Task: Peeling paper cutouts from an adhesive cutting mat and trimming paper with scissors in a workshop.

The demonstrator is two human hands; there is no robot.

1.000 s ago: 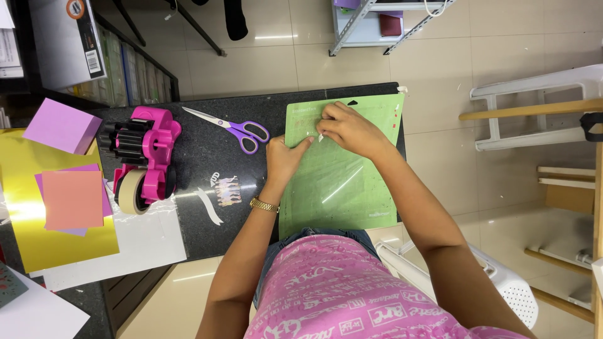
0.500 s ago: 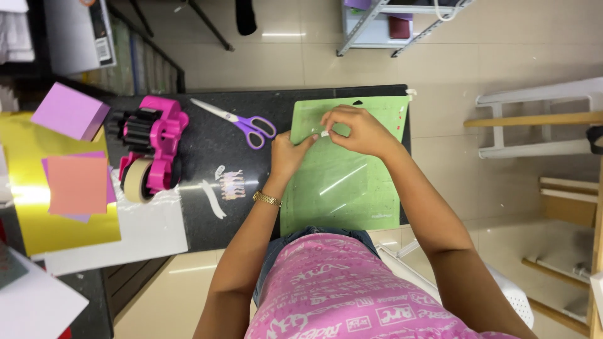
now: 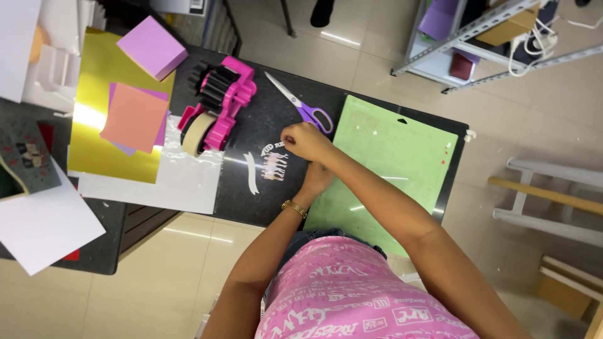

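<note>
Right hand [image 3: 306, 142] between scissors [image 3: 300, 105] and cutouts [image 3: 274, 164].

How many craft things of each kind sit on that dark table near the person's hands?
Green cutting mat: 1
Purple-handled scissors: 1
Pink tape dispenser: 1
White cut-out pieces, by the right hand: 3 visible
Gold sheet: 1
Total: 7

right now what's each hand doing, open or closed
left hand: fingers curled, resting at the edge of the green cutting mat; grip cannot be told
right hand: pinched on a small white cut-out piece
</note>
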